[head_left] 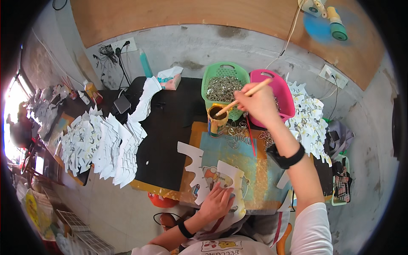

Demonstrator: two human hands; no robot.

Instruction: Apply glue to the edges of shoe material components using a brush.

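My right hand grips a thick, light wooden stick. The stick slants down into an open yellowish can; its lower tip is hidden inside, where the contents look dark. Near the table's front edge, my left hand lies with fingers spread flat on white cut-out sheets. One jagged-edged white sheet reaches out to the left of that hand, and another sheet lies to its right. Between them a printed, coloured picture shows partly.
Behind the can stand a green basket of metal rings and a pink basket. Loose rings and a thin red stick lie nearby. Jagged white sheets are stacked left and right. A tissue pack sits at the back.
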